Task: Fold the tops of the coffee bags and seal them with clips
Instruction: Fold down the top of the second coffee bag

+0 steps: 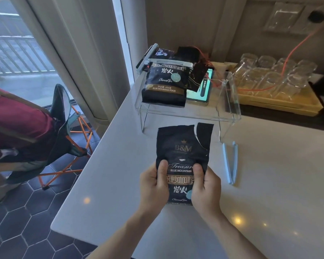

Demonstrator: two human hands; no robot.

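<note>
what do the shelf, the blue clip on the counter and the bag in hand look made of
Shelf: clear acrylic, probably; see-through with bright edges.
Blue clip: pale matte plastic, likely; rigid straight arms, lying open.
Bag: black glossy foil or plastic film; it creases, and its top is torn ragged.

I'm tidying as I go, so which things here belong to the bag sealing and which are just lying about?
Job: coffee bag held by left hand and right hand; blue clip; clipped bag on clear shelf.

Lying about: glasses, yellow tray, folding chair.
</note>
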